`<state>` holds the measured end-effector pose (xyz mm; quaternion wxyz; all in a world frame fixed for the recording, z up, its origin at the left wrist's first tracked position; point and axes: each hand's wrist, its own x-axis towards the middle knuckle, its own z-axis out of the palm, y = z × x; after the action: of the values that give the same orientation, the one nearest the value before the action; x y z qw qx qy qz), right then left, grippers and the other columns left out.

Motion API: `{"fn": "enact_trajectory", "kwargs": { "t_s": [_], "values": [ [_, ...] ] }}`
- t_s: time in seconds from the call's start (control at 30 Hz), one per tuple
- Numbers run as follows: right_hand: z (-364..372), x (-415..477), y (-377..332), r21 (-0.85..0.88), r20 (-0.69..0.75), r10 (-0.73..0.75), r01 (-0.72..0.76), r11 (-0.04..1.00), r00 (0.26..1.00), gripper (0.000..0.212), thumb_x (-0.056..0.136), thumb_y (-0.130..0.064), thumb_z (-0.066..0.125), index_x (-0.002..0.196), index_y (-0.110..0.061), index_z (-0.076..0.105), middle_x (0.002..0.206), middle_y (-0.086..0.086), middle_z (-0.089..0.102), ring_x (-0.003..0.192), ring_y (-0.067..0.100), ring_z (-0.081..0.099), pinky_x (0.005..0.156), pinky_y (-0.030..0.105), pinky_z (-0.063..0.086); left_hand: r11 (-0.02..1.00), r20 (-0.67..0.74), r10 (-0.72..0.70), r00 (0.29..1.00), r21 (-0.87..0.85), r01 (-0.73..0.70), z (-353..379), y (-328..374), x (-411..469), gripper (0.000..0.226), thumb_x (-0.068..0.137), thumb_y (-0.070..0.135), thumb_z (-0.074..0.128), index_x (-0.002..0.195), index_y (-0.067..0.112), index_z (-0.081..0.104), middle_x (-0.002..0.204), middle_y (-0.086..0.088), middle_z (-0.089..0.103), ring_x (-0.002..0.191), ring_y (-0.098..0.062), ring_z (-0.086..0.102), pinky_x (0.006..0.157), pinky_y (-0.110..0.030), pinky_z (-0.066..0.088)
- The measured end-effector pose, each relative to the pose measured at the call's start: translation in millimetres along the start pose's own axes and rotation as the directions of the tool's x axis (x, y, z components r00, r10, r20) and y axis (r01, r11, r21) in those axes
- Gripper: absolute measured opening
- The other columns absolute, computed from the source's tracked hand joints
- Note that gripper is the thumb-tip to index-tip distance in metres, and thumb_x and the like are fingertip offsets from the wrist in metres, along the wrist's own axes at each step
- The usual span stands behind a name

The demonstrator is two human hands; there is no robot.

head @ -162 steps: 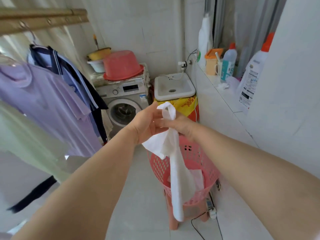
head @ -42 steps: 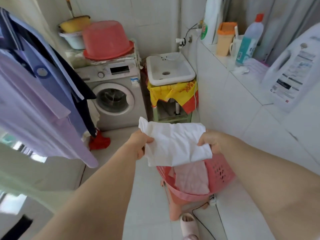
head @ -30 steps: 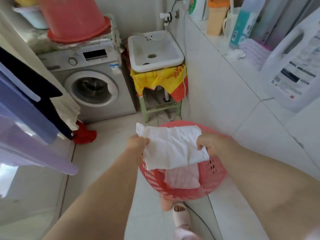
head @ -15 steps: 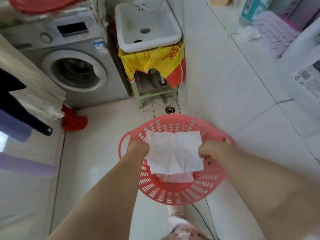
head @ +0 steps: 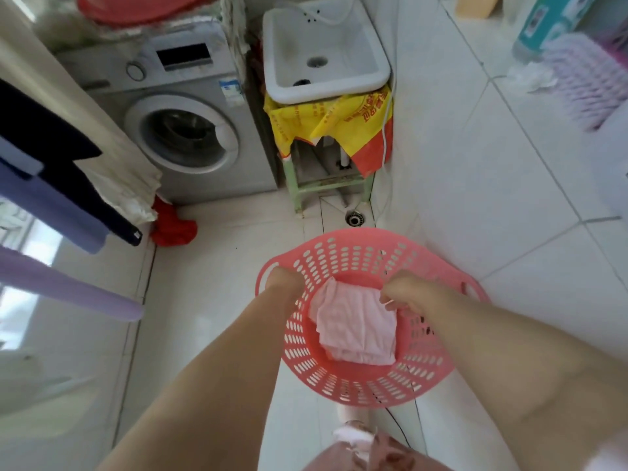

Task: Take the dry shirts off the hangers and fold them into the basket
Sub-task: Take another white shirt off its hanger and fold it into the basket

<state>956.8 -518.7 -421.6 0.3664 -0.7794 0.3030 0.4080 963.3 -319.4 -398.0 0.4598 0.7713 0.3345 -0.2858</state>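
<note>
The pink perforated basket [head: 343,253] stands on the floor in front of me. A folded white shirt [head: 356,328], tinted pink by the basket, lies flat inside on another folded garment. My right hand [head: 406,295] is down in the basket, fingers curled at the shirt's upper right corner and pinching it. My left hand [head: 283,283] is inside the left rim, a small gap from the shirt's left corner, its fingers hidden. A purple shirt [head: 68,290], a blue shirt [head: 51,205] and a dark garment [head: 51,130] hang at the left.
A grey washing machine [head: 190,130] and a white sink [head: 323,49] on a green stool stand behind the basket. A red cloth [head: 173,226] lies on the floor. The tiled ledge [head: 509,164] at right carries a brush and bottles. A black cable runs under the basket.
Both hands lowered the folded white shirt from above the rim down into the basket, where it now lies flat. My left hand has come slightly off its corner. The camera tilted further down.
</note>
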Motion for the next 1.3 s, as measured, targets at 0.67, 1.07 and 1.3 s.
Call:
{"fn": "enact_trajectory", "kwargs": {
  "t_s": [0.67, 1.07, 1.3],
  "values": [
    [212.3, -170.8, -55.4, -0.159, 0.221, -0.487, 0.524, 0.837, 0.845, 0.019, 0.087, -0.012, 0.059, 0.070, -0.018, 0.055, 0.062, -0.003, 0.060, 0.055, 0.010, 0.059, 0.055, 0.018, 0.040, 0.942, -0.133, -0.097, 0.986, -0.333, 0.047, -162.3, -181.2, -163.5, 0.014, 0.094, 0.015, 0.051, 0.103, 0.011, 0.061, 0.081, 0.000, 0.065, 0.070, -0.012, 0.060, 0.074, -0.030, 0.049],
    [327.4, -314.8, -52.6, -0.109, 0.423, -0.681, 0.780, 0.617, 0.598, 0.003, 0.093, -0.021, 0.055, 0.095, -0.020, 0.057, 0.080, -0.001, 0.066, 0.072, 0.010, 0.063, 0.067, 0.025, 0.047, 0.932, -0.269, -0.165, 0.949, -0.356, 0.061, -227.4, -301.7, -251.7, 0.009, 0.093, 0.021, 0.055, 0.092, 0.014, 0.061, 0.079, 0.004, 0.068, 0.072, -0.008, 0.064, 0.071, -0.028, 0.055],
    [358.1, -408.1, -59.7, -0.033, 0.601, -0.739, 0.933, 0.359, 0.305, 0.010, 0.092, -0.024, 0.059, 0.098, -0.017, 0.061, 0.081, -0.003, 0.066, 0.077, 0.009, 0.063, 0.072, 0.024, 0.048, 0.917, -0.325, -0.161, 0.932, -0.398, 0.020, -245.2, -333.4, -301.3, 0.022, 0.093, 0.015, 0.054, 0.112, 0.007, 0.061, 0.083, 0.003, 0.068, 0.080, -0.011, 0.065, 0.083, -0.032, 0.054]
  ]
}}
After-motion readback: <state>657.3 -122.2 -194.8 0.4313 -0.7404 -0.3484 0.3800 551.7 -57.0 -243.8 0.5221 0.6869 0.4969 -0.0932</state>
